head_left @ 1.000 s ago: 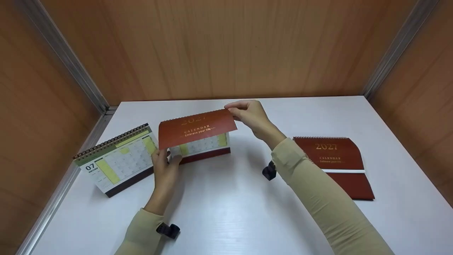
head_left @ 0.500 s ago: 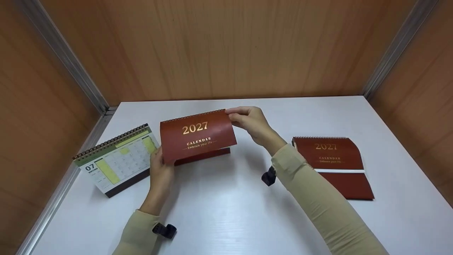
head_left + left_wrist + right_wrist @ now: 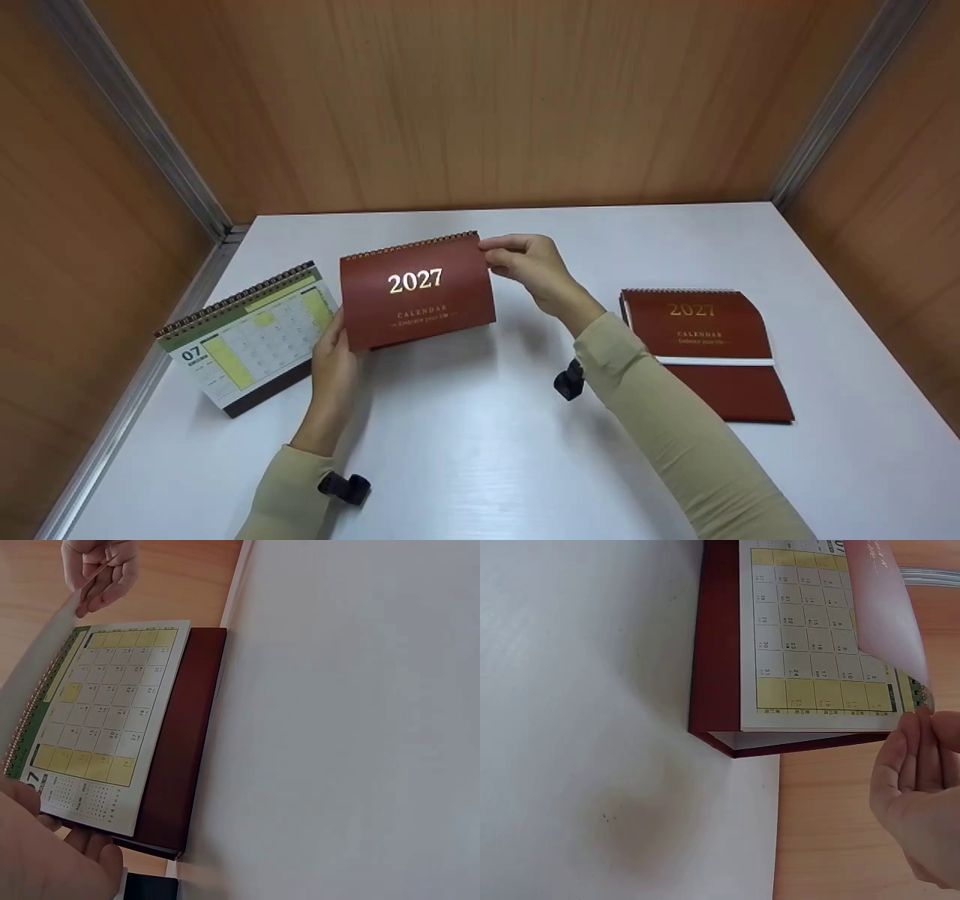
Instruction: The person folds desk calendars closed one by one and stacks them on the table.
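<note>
A red spiral-bound desk calendar [image 3: 420, 304] marked 2027 stands tilted at the table's middle-left. My left hand [image 3: 335, 382] grips its left side; in the left wrist view, fingers and thumb of that hand [image 3: 52, 855] lie about the edge. At the upper right corner, by the spiral, my right hand [image 3: 536, 270] pinches with thumb and fingers. The head view has the red cover lying down over the pages. Both wrist views instead show it lifted off a month page [image 3: 810, 637] with yellow columns, the right hand [image 3: 922, 795] at its spiral-side corner.
Left of it stands a second desk calendar [image 3: 262, 337], turned to page 07, close to the left hand. A red 2027 calendar [image 3: 697, 322] with a white band [image 3: 720, 362] lies at right, partly behind the right sleeve. Wooden panels [image 3: 510, 105] enclose the white table [image 3: 480, 450].
The red cover has swung down over the month page, and 2027 now faces forward. My left hand has slid slightly left and down; the right stays at the corner, slightly lower.
</note>
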A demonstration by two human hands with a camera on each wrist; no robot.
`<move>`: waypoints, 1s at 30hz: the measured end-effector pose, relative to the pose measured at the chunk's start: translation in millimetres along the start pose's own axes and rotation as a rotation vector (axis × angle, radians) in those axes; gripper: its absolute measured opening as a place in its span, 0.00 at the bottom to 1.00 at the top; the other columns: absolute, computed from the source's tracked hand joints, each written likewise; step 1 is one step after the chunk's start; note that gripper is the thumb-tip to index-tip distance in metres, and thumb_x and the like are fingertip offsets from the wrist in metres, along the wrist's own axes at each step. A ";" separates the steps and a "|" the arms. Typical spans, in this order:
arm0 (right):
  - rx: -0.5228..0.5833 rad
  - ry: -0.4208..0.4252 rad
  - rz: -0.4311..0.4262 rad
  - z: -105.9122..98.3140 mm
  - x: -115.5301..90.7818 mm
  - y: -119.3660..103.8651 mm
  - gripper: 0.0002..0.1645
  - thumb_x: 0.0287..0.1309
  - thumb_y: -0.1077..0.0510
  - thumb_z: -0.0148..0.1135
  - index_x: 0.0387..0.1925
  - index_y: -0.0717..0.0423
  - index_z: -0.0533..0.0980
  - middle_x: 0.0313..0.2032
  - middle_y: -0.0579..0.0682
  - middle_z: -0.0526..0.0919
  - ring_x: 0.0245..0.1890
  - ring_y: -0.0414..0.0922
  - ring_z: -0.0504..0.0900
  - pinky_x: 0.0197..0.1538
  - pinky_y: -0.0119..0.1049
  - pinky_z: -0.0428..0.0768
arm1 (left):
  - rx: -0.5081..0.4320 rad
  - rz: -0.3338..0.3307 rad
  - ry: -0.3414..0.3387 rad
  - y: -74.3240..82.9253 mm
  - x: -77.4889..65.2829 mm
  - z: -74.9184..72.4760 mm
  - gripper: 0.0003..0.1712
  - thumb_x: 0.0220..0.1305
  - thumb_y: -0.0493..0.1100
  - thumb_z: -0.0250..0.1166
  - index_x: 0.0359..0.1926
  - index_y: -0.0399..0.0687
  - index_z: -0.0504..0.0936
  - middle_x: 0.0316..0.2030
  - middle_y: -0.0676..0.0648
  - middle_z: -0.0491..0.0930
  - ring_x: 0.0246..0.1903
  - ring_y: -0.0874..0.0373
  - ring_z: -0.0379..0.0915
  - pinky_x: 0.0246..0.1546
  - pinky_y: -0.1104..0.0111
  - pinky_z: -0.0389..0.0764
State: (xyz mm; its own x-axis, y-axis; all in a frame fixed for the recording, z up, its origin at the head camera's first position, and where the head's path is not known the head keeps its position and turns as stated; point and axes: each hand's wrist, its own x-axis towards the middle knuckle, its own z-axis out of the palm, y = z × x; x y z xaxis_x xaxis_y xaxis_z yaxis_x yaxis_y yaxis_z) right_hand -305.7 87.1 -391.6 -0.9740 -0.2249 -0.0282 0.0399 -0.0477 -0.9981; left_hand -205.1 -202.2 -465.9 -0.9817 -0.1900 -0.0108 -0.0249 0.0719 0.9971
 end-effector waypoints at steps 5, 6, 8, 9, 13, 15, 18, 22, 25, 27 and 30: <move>-0.015 0.005 -0.007 1.0 -0.3 4.4 0.14 0.70 0.65 0.66 0.54 0.64 0.86 0.52 0.57 0.87 0.49 0.46 0.88 0.66 0.47 0.82 | -0.040 -0.045 0.007 1.6 0.7 -3.1 0.31 0.87 0.50 0.42 0.84 0.58 0.58 0.83 0.56 0.56 0.82 0.60 0.46 0.79 0.61 0.61; -0.019 0.007 -0.008 1.2 0.1 5.7 0.13 0.70 0.65 0.66 0.53 0.64 0.86 0.52 0.57 0.87 0.49 0.47 0.88 0.66 0.48 0.81 | -0.045 -0.054 0.007 2.2 0.5 -3.4 0.31 0.87 0.48 0.42 0.84 0.58 0.58 0.82 0.55 0.57 0.81 0.59 0.49 0.78 0.61 0.63; -0.025 0.014 -0.012 1.9 -0.1 7.3 0.13 0.69 0.65 0.67 0.52 0.63 0.86 0.50 0.56 0.87 0.49 0.46 0.87 0.67 0.50 0.81 | -0.064 -0.063 0.006 3.1 0.4 -3.8 0.31 0.86 0.46 0.42 0.84 0.58 0.59 0.81 0.54 0.59 0.79 0.58 0.53 0.76 0.60 0.65; -0.032 0.019 -0.013 2.2 0.0 8.2 0.12 0.69 0.65 0.67 0.52 0.63 0.85 0.49 0.56 0.87 0.49 0.46 0.87 0.67 0.50 0.81 | -0.067 -0.064 0.005 3.5 0.2 -3.9 0.31 0.86 0.46 0.42 0.84 0.58 0.59 0.81 0.54 0.60 0.79 0.58 0.54 0.76 0.60 0.65; -0.054 0.034 -0.019 3.9 0.9 12.2 0.11 0.68 0.67 0.67 0.50 0.62 0.84 0.45 0.54 0.87 0.47 0.45 0.87 0.65 0.49 0.82 | -0.102 -0.066 0.001 4.2 0.2 -4.2 0.30 0.87 0.47 0.42 0.84 0.56 0.59 0.80 0.52 0.62 0.79 0.58 0.55 0.77 0.61 0.65; -0.080 0.044 -0.024 4.5 1.7 14.6 0.10 0.68 0.67 0.67 0.50 0.61 0.84 0.44 0.53 0.87 0.46 0.44 0.87 0.63 0.45 0.84 | -0.106 -0.071 -0.002 4.7 0.3 -4.9 0.30 0.87 0.47 0.41 0.84 0.56 0.58 0.81 0.51 0.60 0.80 0.57 0.54 0.78 0.60 0.63; -0.123 0.060 -0.032 5.1 2.5 17.7 0.09 0.69 0.66 0.68 0.49 0.60 0.84 0.44 0.53 0.88 0.46 0.45 0.87 0.59 0.41 0.86 | -0.104 -0.066 -0.001 5.3 0.4 -5.6 0.31 0.87 0.46 0.40 0.85 0.54 0.57 0.82 0.49 0.59 0.80 0.53 0.56 0.78 0.59 0.62; -0.189 0.080 -0.049 4.8 2.3 20.2 0.08 0.69 0.64 0.68 0.48 0.57 0.84 0.44 0.52 0.88 0.48 0.46 0.87 0.58 0.38 0.86 | -0.100 -0.048 0.005 6.2 0.2 -4.9 0.30 0.87 0.46 0.41 0.85 0.53 0.57 0.82 0.46 0.58 0.80 0.49 0.56 0.78 0.57 0.63; -0.248 0.096 -0.071 4.5 1.8 21.3 0.08 0.69 0.63 0.68 0.48 0.56 0.84 0.43 0.51 0.88 0.48 0.45 0.86 0.56 0.37 0.85 | -0.077 -0.037 0.012 7.8 -0.3 -3.4 0.31 0.87 0.46 0.43 0.85 0.57 0.57 0.82 0.49 0.58 0.81 0.50 0.54 0.78 0.55 0.64; -0.293 0.107 -0.085 4.4 1.1 21.8 0.09 0.69 0.62 0.69 0.49 0.55 0.84 0.43 0.50 0.88 0.47 0.45 0.86 0.55 0.38 0.85 | -0.054 -0.026 0.017 9.0 -0.6 -2.2 0.32 0.86 0.46 0.44 0.85 0.59 0.56 0.82 0.50 0.58 0.80 0.52 0.55 0.77 0.55 0.65; -0.349 0.129 -0.107 4.5 0.8 22.4 0.11 0.68 0.60 0.70 0.51 0.54 0.84 0.44 0.49 0.87 0.47 0.46 0.86 0.55 0.39 0.85 | -0.017 0.001 0.021 11.0 -0.9 1.3 0.34 0.85 0.45 0.46 0.86 0.60 0.52 0.82 0.51 0.58 0.79 0.54 0.57 0.77 0.58 0.66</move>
State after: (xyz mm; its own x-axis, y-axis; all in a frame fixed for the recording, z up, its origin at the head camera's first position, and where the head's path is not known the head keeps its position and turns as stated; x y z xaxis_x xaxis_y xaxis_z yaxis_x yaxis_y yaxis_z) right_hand -304.6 81.5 -413.8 -0.9895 -0.1115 0.0924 -0.1201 0.2752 -0.9539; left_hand -204.7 -199.9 -455.0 -0.9776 -0.2105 -0.0082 -0.0202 0.0551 0.9983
